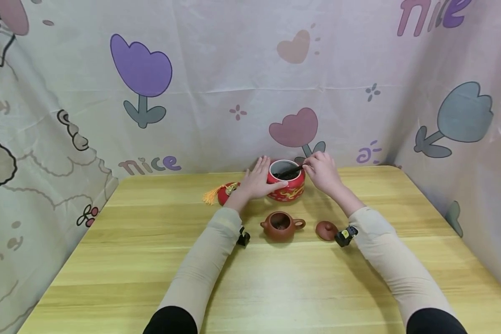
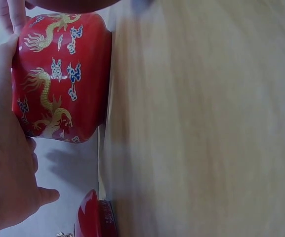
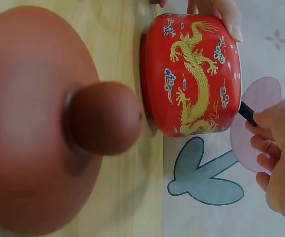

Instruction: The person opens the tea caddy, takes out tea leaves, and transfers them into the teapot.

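Note:
A red jar with gold dragons stands near the table's back edge, its lid off. My left hand rests against the jar's left side, fingers straight and thumb along the front near the rim. My right hand pinches the thin handle of a black scoop, whose wider end lies inside the jar's mouth. In the right wrist view, the scoop's handle slants out over the rim between thumb and fingertips. In front of the jar sits a brown clay teapot, uncovered, with something dark inside.
The teapot's knobbed lid lies to its right, close to the right wrist camera. A red jar lid with a yellow tassel is left of the jar, partly behind the left hand. A printed curtain hangs behind the wooden table.

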A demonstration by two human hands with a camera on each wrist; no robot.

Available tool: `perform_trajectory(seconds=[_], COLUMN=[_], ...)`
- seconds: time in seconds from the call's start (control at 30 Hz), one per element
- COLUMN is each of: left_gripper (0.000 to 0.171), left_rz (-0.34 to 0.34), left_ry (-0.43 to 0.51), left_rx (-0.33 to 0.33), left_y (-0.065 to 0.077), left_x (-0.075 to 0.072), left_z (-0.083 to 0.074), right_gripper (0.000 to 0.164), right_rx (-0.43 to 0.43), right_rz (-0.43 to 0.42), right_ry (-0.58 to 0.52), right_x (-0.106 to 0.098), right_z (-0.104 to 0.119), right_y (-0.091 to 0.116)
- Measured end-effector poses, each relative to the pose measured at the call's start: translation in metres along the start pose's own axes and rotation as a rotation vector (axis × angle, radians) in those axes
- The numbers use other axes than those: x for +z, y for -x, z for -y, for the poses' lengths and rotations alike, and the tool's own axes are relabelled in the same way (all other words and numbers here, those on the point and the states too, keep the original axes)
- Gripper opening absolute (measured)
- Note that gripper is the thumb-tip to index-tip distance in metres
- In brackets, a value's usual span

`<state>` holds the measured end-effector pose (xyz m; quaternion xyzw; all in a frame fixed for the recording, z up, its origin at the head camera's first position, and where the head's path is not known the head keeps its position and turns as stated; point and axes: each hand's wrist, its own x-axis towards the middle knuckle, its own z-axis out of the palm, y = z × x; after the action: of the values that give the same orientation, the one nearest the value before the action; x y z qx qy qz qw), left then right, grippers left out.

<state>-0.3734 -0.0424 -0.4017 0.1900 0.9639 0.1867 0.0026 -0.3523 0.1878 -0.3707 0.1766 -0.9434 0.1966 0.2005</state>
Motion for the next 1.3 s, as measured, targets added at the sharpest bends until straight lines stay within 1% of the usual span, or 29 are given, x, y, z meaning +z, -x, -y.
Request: perform_trajectory(seconds=[0.17, 0.4, 0.6, 0.77, 0.97, 1.13, 1.3], left_gripper=[0.115, 0.115, 0.115, 0.115, 0.115, 0.114, 0.114], left_rz=[0.008, 0.019, 0.012, 0.011, -0.011, 0.007, 0.000], left_ry=[0.005, 0.001, -0.004, -0.002, 0.009, 0.005, 0.015], left_rx=[-0.001, -0.007, -0.002, -0.001, 0.005, -0.001, -0.001], left_y=[0.001, 0.002, 0.001, 0.001, 0.001, 0.001, 0.000], left_x=[0.000, -0.001, -0.002, -0.001, 0.000, 0.001, 0.002], left_z=[-0.001, -0.001, -0.001, -0.002, -0.002, 0.000, 0.001], right_gripper=[0.021, 0.023, 0.024, 0.024, 0.026, 0.027, 0.029], right_rx=[0.045, 0.076, 0.087, 0.104, 0.130, 0.157, 0.173], right_rz=[-0.011, -0.023, -0.023, -0.026, -0.022, -0.015, -0.012], right_ry=[-0.072, -0.176, -0.262, -0.300, -0.326, -0.334, -0.342], right_x=[0.000, -0.003, -0.005, -0.011, -0.017, -0.020, -0.022], right_z=[-0.004, -0.014, -0.024, -0.028, -0.032, -0.038, -0.042], right_y=[0.000, 0.002, 0.006, 0.011, 0.017, 0.021, 0.026])
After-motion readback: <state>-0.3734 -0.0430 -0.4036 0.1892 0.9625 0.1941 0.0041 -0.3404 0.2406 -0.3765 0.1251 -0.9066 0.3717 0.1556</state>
